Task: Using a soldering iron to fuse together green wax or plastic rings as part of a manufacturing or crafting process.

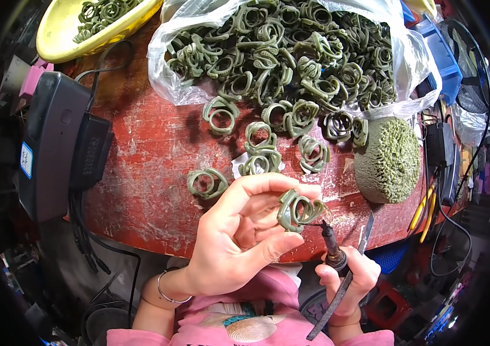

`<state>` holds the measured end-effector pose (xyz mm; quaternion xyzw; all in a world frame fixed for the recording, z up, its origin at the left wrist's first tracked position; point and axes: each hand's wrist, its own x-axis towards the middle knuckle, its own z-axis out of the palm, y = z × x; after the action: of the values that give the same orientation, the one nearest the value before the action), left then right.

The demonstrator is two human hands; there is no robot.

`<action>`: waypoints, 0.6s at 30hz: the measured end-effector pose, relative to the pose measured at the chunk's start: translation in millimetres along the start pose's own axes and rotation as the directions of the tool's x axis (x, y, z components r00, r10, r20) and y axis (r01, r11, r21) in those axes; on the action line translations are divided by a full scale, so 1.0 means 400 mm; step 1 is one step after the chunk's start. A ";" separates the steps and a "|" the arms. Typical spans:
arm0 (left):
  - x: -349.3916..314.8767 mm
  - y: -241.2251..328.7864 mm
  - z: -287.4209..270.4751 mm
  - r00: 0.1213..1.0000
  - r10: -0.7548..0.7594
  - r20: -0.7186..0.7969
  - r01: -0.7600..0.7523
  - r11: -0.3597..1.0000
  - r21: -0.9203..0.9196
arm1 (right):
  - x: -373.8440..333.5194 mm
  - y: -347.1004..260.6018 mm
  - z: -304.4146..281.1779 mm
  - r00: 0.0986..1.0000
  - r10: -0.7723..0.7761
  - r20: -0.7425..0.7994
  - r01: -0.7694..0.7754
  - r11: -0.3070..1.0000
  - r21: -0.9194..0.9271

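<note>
My left hand, with a metal bangle at the wrist, pinches a green wax ring between thumb and fingertips. The ring's open, curling bands face up. In my right hand is a soldering iron with a dark shaft, its thin tip touching or very near the ring's lower right side. The same hand also holds a slim knife, with a shiny flat blade and a dark textured handle, slanting across the fingers. Several loose green rings lie on the table just beyond my left hand.
A clear plastic bag heaped with green rings spreads over the red, worn table. A rough green block stands at right. Black power boxes with cables sit left, below a yellow basin. Yellow-handled pliers lie at the right edge.
</note>
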<state>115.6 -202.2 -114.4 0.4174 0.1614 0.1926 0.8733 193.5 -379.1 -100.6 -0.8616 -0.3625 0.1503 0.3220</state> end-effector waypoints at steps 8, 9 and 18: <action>-0.001 -0.006 -0.001 1.000 0.015 -0.002 -0.015 1.000 0.012 | 0.006 -0.005 0.001 1.000 -0.021 -0.008 0.021 1.000 -0.004; 0.000 -0.007 -0.001 1.000 0.020 -0.005 -0.020 1.000 0.016 | 0.007 -0.005 0.001 1.000 -0.020 -0.008 0.020 1.000 -0.004; -0.002 0.000 0.002 1.000 0.000 -0.022 0.001 1.000 0.013 | 0.008 -0.004 0.000 0.999 -0.035 -0.001 0.035 0.999 -0.008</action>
<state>115.2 -203.4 -113.9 0.4209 0.1726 0.1958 0.8687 194.8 -375.8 -99.6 -0.8564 -0.3779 0.1429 0.3215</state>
